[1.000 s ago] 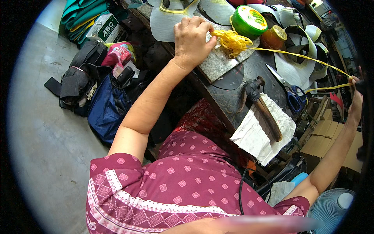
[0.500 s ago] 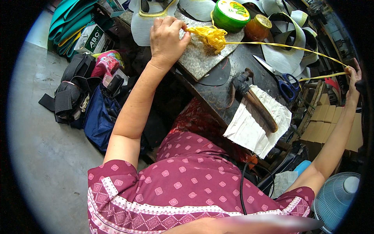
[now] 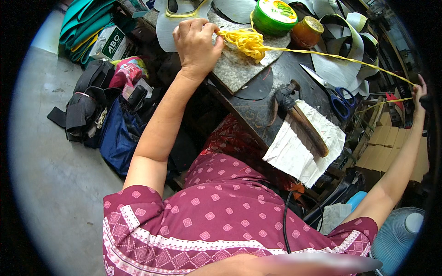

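Observation:
A tangled bundle of narrow yellow tape lies on a grey stone slab on the dark worktable. My left hand rests at the slab's left side, fingers closed on the bundle's left end. Far to the right, my arm is stretched out and my right hand pinches a strand of the tape, with one finger pointing up. That strand runs taut from the bundle across the table to my right hand. From there a second length hangs back toward the table's right edge.
Beside the bundle stand a green round tub and an amber jar. Blue-handled scissors and a hammer on white cloth lie nearer. Grey cut pieces sit behind. Bags are left, a fan right.
My right hand has moved slightly downward and outward with the tape. The returning length now hangs lower and looser. My left hand keeps its hold on the bundle.

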`<move>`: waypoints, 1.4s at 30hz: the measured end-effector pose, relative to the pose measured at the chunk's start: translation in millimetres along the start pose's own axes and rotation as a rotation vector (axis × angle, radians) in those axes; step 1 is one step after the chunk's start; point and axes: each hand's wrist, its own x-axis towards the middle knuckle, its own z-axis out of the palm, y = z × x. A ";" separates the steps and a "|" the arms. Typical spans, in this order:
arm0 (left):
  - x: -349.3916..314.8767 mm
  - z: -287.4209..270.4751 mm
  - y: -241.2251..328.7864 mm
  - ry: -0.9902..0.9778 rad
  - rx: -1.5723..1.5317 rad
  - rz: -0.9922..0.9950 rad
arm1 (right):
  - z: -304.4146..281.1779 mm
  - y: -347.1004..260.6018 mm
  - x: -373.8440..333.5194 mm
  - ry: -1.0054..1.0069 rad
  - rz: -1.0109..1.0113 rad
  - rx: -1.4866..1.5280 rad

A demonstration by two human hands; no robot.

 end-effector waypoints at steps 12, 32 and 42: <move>0.1 -2.3 2.4 -0.033 0.004 -0.032 | 150.7 172.7 -72.1 -0.269 0.345 -0.196; -15.9 -21.6 42.1 0.181 -0.390 -0.090 | 180.9 -301.0 -197.4 0.136 -0.832 -0.109; -20.8 -18.3 52.8 0.103 -0.421 -0.112 | 313.6 -376.8 -221.0 -0.173 -0.901 -0.334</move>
